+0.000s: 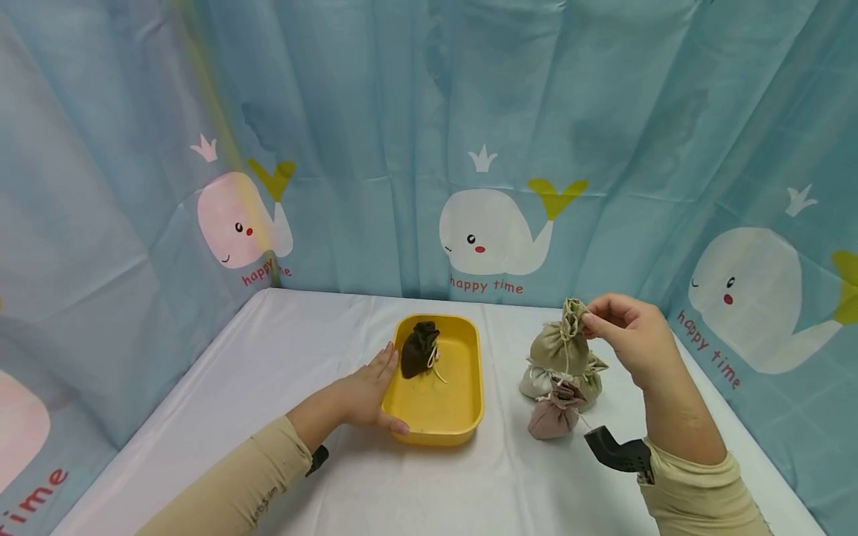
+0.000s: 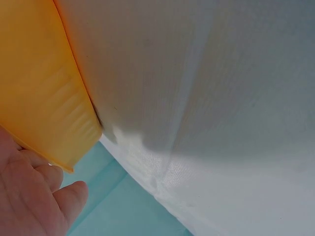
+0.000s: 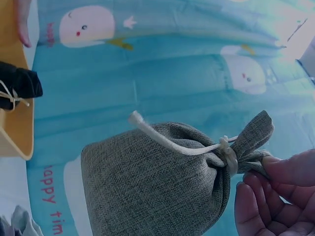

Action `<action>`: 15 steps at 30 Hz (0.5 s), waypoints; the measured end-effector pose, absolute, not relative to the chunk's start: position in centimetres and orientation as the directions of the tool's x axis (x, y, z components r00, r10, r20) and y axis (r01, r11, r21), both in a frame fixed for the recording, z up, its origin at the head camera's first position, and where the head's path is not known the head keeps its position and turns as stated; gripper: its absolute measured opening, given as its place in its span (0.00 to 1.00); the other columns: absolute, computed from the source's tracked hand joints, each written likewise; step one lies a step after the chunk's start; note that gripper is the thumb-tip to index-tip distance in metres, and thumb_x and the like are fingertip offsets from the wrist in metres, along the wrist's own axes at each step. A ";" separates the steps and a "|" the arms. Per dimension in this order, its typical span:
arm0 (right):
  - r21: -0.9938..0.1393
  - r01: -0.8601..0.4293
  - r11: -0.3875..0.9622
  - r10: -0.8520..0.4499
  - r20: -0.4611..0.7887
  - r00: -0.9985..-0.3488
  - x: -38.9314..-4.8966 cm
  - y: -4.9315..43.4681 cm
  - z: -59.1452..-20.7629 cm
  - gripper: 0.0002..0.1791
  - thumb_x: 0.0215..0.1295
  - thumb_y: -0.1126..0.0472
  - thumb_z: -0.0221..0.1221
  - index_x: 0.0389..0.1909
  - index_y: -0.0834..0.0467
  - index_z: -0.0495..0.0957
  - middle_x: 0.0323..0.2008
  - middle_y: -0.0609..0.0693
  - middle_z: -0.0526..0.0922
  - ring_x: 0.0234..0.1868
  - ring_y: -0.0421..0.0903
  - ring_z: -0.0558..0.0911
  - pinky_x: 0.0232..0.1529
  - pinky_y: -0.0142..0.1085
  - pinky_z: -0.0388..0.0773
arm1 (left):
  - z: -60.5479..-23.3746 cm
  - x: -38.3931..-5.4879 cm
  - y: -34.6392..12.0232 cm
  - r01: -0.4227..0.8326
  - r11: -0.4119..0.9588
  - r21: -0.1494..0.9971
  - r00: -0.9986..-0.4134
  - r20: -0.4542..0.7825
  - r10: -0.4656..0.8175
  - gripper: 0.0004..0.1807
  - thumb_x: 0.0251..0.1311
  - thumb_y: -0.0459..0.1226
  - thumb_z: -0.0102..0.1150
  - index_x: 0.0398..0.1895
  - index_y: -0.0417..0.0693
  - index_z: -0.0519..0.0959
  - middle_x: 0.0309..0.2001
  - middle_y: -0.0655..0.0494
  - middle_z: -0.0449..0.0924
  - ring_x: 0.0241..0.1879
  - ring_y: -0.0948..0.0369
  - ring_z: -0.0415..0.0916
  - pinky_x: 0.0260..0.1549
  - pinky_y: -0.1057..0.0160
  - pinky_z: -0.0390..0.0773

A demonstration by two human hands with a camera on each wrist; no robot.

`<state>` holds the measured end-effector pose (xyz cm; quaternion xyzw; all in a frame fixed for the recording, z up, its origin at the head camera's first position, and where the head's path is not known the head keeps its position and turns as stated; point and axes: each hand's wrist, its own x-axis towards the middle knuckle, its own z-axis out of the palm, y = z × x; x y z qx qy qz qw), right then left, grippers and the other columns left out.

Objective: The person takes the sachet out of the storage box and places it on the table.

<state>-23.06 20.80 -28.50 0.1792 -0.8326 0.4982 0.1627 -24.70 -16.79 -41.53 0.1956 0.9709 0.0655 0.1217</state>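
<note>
My right hand (image 1: 633,335) pinches the gathered neck of an olive-tan drawstring pouch (image 1: 559,348). In the right wrist view the pouch (image 3: 157,182) shows coarse weave and a pale cord tied below the thumb (image 3: 295,168). Under it in the head view are a pink pouch (image 1: 553,417), a white pouch (image 1: 535,381) and a greenish pouch (image 1: 591,383). My left hand (image 1: 369,391) rests along the left side of a yellow tray (image 1: 471,372), fingers extended against its wall. Inside the tray, towards its far left, lies a dark brown pouch (image 1: 419,351) with a pale cord.
A white cloth (image 1: 322,320) covers the table. Blue curtains (image 1: 375,112) printed with whales hang behind it and along both sides. The tray stands near the middle, left of the pouches. A black camera mount (image 1: 620,452) sits on my right wrist.
</note>
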 end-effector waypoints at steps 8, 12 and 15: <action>-0.753 -0.483 0.447 -0.075 0.507 -0.859 -22.6 23.5 -28.7 0.06 0.62 0.69 0.55 0.32 0.70 0.75 0.25 0.39 0.79 0.27 0.35 0.79 0.32 0.24 0.77 | -41.4 -24.9 -16.7 0.357 0.920 0.162 -0.895 -0.222 0.386 0.76 0.23 0.79 0.46 0.71 0.42 0.34 0.72 0.47 0.25 0.71 0.55 0.30 0.65 0.51 0.49; -0.760 -0.460 0.459 -0.052 0.494 -0.868 -22.4 24.9 -28.8 0.03 0.62 0.69 0.55 0.31 0.66 0.76 0.25 0.39 0.79 0.26 0.35 0.79 0.31 0.23 0.76 | -41.5 -24.8 -16.7 0.353 0.922 0.156 -0.896 -0.226 0.381 0.76 0.22 0.79 0.46 0.71 0.42 0.34 0.72 0.47 0.25 0.71 0.55 0.30 0.65 0.52 0.49; -0.764 -0.435 0.476 -0.037 0.477 -0.878 -22.3 25.9 -29.0 0.03 0.62 0.69 0.55 0.31 0.65 0.76 0.24 0.39 0.78 0.25 0.35 0.78 0.31 0.22 0.76 | -41.5 -24.8 -16.7 0.358 0.921 0.152 -0.895 -0.224 0.385 0.76 0.23 0.79 0.46 0.71 0.41 0.35 0.72 0.47 0.25 0.71 0.54 0.31 0.65 0.52 0.49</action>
